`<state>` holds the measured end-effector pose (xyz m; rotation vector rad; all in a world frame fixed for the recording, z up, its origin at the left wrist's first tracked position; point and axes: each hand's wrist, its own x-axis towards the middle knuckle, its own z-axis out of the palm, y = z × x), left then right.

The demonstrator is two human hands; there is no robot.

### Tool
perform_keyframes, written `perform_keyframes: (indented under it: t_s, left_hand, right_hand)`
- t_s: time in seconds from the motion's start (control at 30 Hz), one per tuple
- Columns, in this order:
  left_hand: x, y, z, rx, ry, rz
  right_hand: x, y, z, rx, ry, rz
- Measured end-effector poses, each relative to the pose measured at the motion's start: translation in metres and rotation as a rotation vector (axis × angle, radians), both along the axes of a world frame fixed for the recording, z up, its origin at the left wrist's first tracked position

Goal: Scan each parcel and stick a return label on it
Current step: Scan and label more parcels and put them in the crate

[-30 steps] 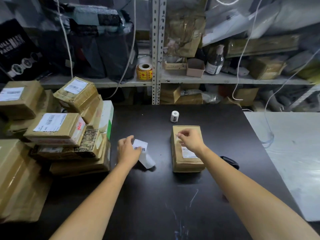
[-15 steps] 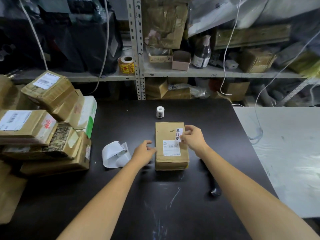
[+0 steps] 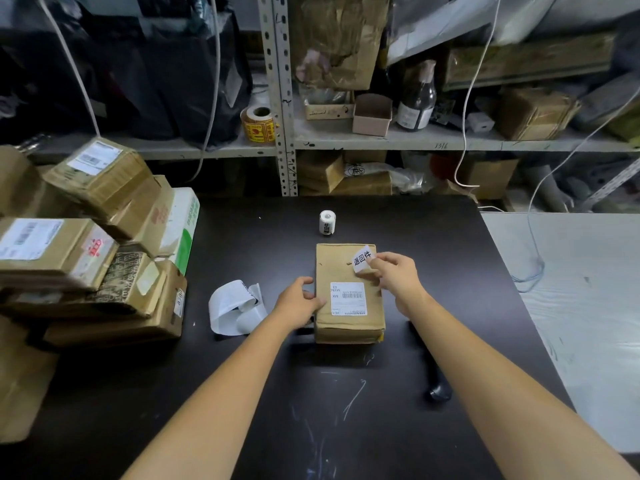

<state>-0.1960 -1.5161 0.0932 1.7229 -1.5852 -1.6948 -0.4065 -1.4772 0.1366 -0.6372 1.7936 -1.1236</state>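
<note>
At the middle of the black table (image 3: pixel 242 393), the taped brown cardboard parcel (image 3: pixel 334 265) lies flat with its white shipping label (image 3: pixel 348 298) facing up. The left hand (image 3: pixel 299 301) curls its fingers round the parcel's left edge, seemingly to steady it. The right hand (image 3: pixel 398 278) pinches the small white return label (image 3: pixel 362 259) by one end, over the parcel's far right corner, probably so the rest can be laid down. The black handheld scanner (image 3: pixel 438 389) lies nearby, beside the right forearm.

Small white return label (image 3: pixel 362 258), pinched in right hand (image 3: pixel 394 277) over parcel (image 3: pixel 341 265): 退回件. Shipping label (image 3: pixel 348 298) on parcel top: barcode, "MX", beside it possibly "MXRC 03", tiny sideways print. Label roll (image 3: pixel 327 222) beyond parcel: 回 showing
</note>
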Motion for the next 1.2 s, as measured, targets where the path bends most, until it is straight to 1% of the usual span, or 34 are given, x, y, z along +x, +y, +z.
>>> perform_keyframes:
  t_s: [0.07,0.17,0.4,0.5,0.7,0.8,1.0,1.13,1.2]
  left_hand:
    - [-0.002,0.001,0.001,0.065,0.057,0.042]
    - [-0.005,0.002,0.004,0.112,0.101,0.074]
    - [-0.005,0.008,0.006,0.121,0.095,0.042]
    - [-0.004,0.009,0.005,0.129,0.126,0.046]
    - [-0.003,0.010,0.009,0.127,0.127,0.036]
    - [-0.002,0.012,0.010,0.115,0.126,0.036]
    - [-0.001,0.014,0.012,0.107,0.130,0.035]
    - [-0.001,0.014,0.012,0.108,0.136,0.039]
    - [0.000,0.014,0.012,0.111,0.136,0.037]
  right_hand:
    - [-0.001,0.000,-0.004,0.028,0.000,0.017]
    - [0.000,0.000,-0.009,0.095,0.068,0.067]
    - [-0.001,-0.002,-0.018,0.117,0.319,0.090]
    - [0.000,-0.002,-0.021,0.112,0.352,0.087]
    - [0.001,-0.002,-0.024,0.121,0.488,0.158]
    - [0.001,0.000,-0.025,0.136,0.544,0.161]
    - [-0.001,0.001,-0.025,0.131,0.514,0.150]
    - [-0.009,0.005,-0.029,0.107,0.439,0.099]
    - [-0.014,0.007,-0.032,0.096,0.367,0.076]
